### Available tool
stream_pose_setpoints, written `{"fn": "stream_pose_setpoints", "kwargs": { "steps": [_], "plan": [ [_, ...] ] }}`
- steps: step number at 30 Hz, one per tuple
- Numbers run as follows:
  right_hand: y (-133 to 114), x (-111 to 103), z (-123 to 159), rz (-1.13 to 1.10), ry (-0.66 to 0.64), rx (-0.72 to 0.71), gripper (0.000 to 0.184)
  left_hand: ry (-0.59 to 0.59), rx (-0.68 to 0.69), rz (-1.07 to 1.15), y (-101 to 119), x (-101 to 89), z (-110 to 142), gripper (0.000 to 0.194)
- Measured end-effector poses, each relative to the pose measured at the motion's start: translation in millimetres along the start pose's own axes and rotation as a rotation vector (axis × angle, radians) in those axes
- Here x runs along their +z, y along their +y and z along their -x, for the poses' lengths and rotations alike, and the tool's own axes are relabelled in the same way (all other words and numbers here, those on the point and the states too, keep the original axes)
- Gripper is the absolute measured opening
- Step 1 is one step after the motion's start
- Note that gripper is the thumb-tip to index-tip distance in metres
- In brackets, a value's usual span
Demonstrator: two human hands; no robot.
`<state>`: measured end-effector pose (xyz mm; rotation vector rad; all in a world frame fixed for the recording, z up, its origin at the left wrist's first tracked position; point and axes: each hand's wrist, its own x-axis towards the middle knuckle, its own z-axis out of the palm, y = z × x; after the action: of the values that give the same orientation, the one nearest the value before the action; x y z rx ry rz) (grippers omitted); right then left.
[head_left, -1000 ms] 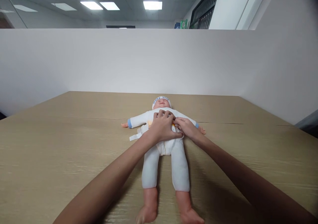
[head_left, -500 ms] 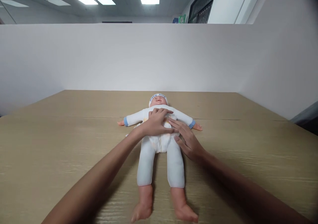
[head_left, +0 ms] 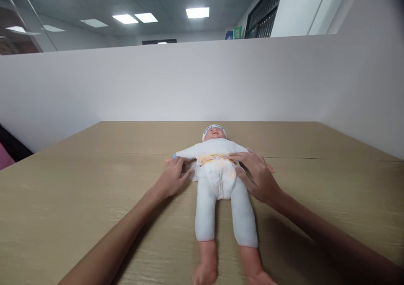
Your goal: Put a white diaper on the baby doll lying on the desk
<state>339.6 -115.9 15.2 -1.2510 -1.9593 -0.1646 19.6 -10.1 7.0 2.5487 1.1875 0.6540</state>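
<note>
A baby doll [head_left: 217, 146] in a white long-sleeved outfit lies on its back, head away from me and feet toward me. A white diaper [head_left: 221, 177] with a yellow-orange patterned waistband covers its hips. At the diaper's left side, my left hand [head_left: 172, 176] has its fingers and thumb closed around the thin side wing [head_left: 194, 174]; the fingertips are partly hidden. My right hand [head_left: 257, 174] rests on the right end of the waistband, fingers stretched out and thumb apart, hiding part of the doll's arm.
The doll lies on a wide wood-grain table [head_left: 94, 201]. A white partition [head_left: 176, 83] stands along the far edge and continues on the right. Something black and pink [head_left: 12, 146] shows at the far left edge.
My left hand has moved left from the diaper's front to its left side, uncovering the patterned waistband. My right hand stays at the right side. The view has shifted, so the doll appears further right.
</note>
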Motion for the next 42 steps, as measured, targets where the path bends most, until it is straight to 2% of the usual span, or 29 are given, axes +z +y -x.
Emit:
{"fn": "stream_pose_setpoints", "kwargs": {
  "steps": [4, 7, 11, 15, 17, 19, 22, 26, 31, 36, 39, 42],
  "plan": [
    [-23.0, 6.5, -42.0, 0.038, 0.033, -0.012, 0.021, -0.019, -0.134, -0.161, -2.7, 2.3, 2.5, 0.035],
    [-35.4, 19.0, -67.3, -0.009, -0.05, 0.019, 0.013, -0.058, -0.185, -0.181, -3.3, 2.5, 4.4, 0.035],
    [-40.4, 30.1, -84.1, -0.006, -0.23, 0.154, 0.029, -0.111, -0.258, 0.011, -5.6, -6.3, 1.5, 0.037],
    [-37.9, 29.1, -88.6, -0.06, -0.315, 0.232, 0.029, -0.085, -0.297, 0.448, 2.5, -25.0, -8.9, 0.049],
    [-36.4, 28.3, -88.7, -0.071, -0.323, 0.226, 0.029, -0.068, -0.287, 0.558, 13.0, -31.3, -17.3, 0.052],
    [-35.4, 29.2, -88.3, -0.071, -0.321, 0.204, 0.028, -0.058, -0.283, 0.612, 26.3, -31.7, -27.6, 0.052],
    [-34.7, 32.5, -87.9, -0.106, -0.314, 0.204, 0.025, -0.058, -0.25, 0.703, 46.0, -22.4, -42.8, 0.051],
    [-33.1, 32.3, -89.3, -0.149, -0.317, 0.238, 0.02, -0.08, -0.219, 0.758, 62.5, -8.2, -53.7, 0.049],
    [-27.9, 23.2, -92.3, -0.231, -0.433, 0.248, 0.014, -0.075, -0.212, 0.784, 68.2, -5.8, -51.9, 0.048],
    [-28.0, 25.1, -90.4, -0.232, -0.406, 0.23, 0.03, -0.079, -0.158, 0.746, 67.1, -2.4, -47.7, 0.051],
    [-31.1, 30.5, -89.3, -0.184, -0.369, 0.229, 0.036, -0.013, -0.111, 0.783, 62.1, 4.6, -41.7, 0.052],
    [-31.8, 34.3, -90.1, -0.138, -0.375, 0.223, 0.037, 0.049, -0.07, 0.836, 56.4, 11.6, -31.3, 0.044]
  ]
}}
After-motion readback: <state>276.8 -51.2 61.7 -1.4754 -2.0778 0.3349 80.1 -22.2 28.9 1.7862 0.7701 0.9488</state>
